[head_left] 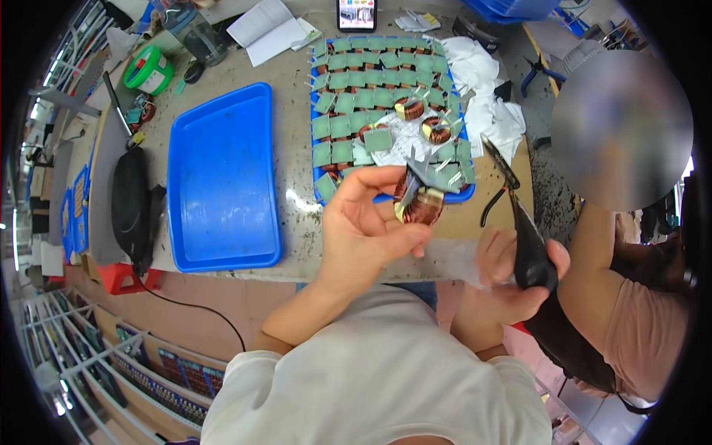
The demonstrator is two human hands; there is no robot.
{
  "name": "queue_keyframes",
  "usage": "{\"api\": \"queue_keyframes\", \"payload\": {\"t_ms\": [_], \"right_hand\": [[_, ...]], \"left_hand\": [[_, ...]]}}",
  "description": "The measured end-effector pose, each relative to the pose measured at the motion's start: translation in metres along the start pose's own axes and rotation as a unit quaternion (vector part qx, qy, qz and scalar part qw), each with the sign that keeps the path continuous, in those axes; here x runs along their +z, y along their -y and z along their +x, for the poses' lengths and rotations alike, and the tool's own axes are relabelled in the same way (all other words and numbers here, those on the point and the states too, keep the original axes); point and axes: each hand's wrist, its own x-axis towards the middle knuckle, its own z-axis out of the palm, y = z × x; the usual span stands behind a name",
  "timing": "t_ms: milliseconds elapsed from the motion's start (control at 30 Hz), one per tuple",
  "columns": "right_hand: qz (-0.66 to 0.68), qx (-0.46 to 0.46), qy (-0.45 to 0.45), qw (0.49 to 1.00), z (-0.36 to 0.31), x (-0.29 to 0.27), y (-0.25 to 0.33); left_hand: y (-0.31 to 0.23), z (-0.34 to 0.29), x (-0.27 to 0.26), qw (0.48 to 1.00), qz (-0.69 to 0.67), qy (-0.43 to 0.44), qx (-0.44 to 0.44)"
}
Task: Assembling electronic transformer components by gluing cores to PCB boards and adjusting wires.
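Note:
My left hand (pixel 363 233) pinches a copper-wound ring coil (pixel 421 208) between thumb and fingers, raised above the near edge of a blue tray. Grey-green flat pieces (pixel 434 176) stick up at the coil's top. At its right, my slightly blurred right hand (pixel 512 271) is closed around a black-handled tool (pixel 532 248) pointing up and away. The tool's upper end overlaps dark pliers (pixel 506 169) in the picture; whether they are one tool I cannot tell. Rows of coils with green boards (pixel 363 98) fill the tray (pixel 469 194), with loose coils (pixel 436 130) on white paper on top.
A second blue tray (pixel 222 178) lies on the left of the bench. Behind are a green tub (pixel 150 72), an open notebook (pixel 261 30) and a phone (pixel 357 15). Crumpled white cloth (pixel 482 89) lies right of the coils. Another person's arm (pixel 591 259) is close at right.

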Motion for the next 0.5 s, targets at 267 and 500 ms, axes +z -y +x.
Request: {"api": "queue_keyframes", "payload": {"t_ms": [267, 500], "right_hand": [[-0.265, -0.155, 0.158, 0.938, 0.007, 0.009, 0.009], [-0.278, -0.190, 0.135, 0.932, 0.009, 0.014, 0.009]], "left_hand": [[-0.001, -0.003, 0.007, 0.989, 0.115, -0.006, 0.095], [0.001, -0.002, 0.006, 0.947, 0.241, 0.007, 0.213]]}}
